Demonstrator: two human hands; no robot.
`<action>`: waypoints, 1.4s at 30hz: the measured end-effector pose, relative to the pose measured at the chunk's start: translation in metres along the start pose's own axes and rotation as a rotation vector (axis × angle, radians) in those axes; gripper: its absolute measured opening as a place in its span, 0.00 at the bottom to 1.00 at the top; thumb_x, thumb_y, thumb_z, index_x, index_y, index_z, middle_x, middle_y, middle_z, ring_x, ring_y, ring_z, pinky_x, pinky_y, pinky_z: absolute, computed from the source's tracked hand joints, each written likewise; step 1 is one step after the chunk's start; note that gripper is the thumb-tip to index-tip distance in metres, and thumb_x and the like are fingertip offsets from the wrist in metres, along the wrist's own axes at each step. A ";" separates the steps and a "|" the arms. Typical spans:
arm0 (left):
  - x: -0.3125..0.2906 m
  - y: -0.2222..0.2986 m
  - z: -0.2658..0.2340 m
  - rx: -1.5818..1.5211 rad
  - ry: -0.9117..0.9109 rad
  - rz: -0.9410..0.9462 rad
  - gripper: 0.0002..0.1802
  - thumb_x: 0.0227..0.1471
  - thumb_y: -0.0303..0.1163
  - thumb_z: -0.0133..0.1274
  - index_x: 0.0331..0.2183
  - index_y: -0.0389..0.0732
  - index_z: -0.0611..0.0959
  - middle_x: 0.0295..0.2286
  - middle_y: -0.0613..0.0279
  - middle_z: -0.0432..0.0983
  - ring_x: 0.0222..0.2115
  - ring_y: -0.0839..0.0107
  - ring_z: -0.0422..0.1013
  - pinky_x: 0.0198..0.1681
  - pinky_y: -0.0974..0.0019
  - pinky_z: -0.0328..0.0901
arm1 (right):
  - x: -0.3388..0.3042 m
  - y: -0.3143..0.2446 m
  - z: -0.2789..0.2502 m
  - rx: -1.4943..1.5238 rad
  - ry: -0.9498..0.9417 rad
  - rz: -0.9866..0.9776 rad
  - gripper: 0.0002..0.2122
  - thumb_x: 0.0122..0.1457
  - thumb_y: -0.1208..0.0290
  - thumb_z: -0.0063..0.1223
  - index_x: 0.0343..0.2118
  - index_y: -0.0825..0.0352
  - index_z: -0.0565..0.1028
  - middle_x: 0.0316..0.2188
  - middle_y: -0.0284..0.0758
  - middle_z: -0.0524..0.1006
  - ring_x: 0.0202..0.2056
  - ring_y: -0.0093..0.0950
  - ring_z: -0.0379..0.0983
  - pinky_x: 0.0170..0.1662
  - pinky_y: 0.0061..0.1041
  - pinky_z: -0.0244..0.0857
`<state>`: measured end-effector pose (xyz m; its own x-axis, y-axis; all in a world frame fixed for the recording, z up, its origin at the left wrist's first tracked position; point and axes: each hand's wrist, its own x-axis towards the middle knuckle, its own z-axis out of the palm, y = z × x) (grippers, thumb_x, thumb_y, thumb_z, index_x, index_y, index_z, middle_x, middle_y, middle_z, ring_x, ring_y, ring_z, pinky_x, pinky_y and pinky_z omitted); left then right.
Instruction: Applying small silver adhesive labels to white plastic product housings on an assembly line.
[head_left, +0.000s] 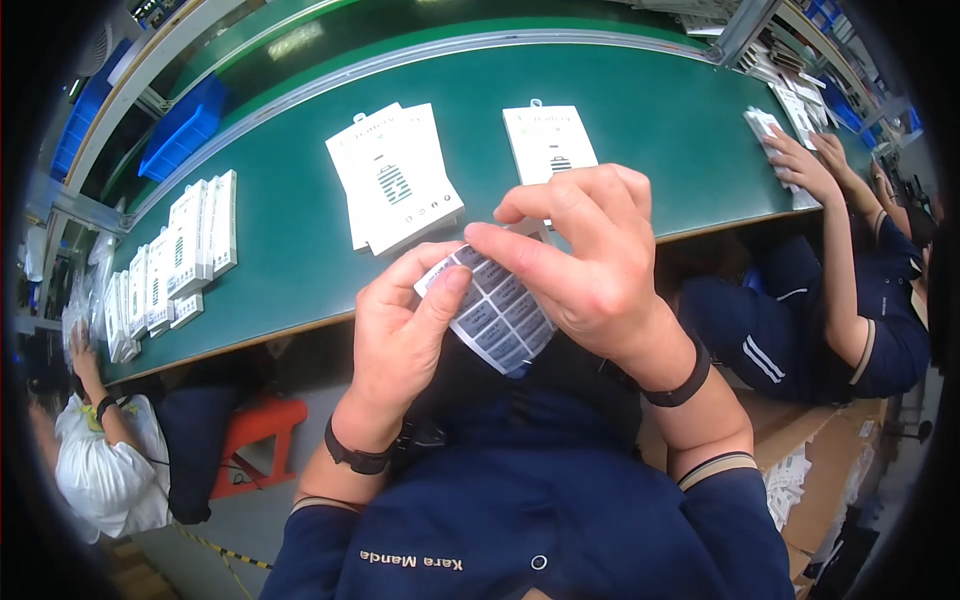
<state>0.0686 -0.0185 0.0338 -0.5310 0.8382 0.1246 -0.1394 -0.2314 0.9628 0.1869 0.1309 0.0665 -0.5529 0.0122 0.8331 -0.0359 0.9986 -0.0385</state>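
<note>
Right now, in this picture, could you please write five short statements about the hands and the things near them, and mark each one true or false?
1. The left hand holds a label sheet under its thumb. True.
2. The right hand is far away from the label sheet. False: it is close to the upper edge of the label sheet.
3. White boxes lie on the table beyond the hands. True.
4. The top of the table is red. False: it is green.
5. A blue bin is in the upper left part of the picture. True.
</note>
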 end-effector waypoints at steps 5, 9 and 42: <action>0.004 -0.003 0.003 -0.099 -0.044 -0.108 0.16 0.61 0.32 0.53 0.45 0.31 0.80 0.38 0.61 0.79 0.38 0.78 0.73 0.43 0.74 0.67 | -0.015 0.008 -0.008 -0.063 -0.059 0.007 0.14 0.41 0.71 0.59 0.34 0.56 0.83 0.34 0.26 0.79 0.32 0.25 0.70 0.41 0.29 0.58; 0.005 -0.010 0.003 -0.173 -0.087 -0.189 0.16 0.61 0.32 0.53 0.45 0.31 0.80 0.38 0.59 0.80 0.38 0.77 0.74 0.44 0.73 0.68 | -0.029 0.015 -0.008 -0.052 -0.107 -0.018 0.13 0.44 0.68 0.55 0.35 0.56 0.83 0.41 0.28 0.78 0.38 0.26 0.71 0.49 0.32 0.58; 0.006 -0.022 0.021 -0.023 -0.073 -0.217 0.14 0.61 0.34 0.53 0.40 0.32 0.83 0.32 0.64 0.80 0.33 0.83 0.72 0.37 0.77 0.68 | -0.029 0.012 -0.028 0.067 -0.191 0.150 0.14 0.41 0.74 0.67 0.35 0.59 0.81 0.28 0.26 0.74 0.33 0.27 0.70 0.42 0.30 0.58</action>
<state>0.0861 0.0018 0.0186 -0.4247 0.9028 -0.0673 -0.2631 -0.0520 0.9634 0.2263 0.1444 0.0573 -0.7036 0.1433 0.6960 0.0067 0.9807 -0.1953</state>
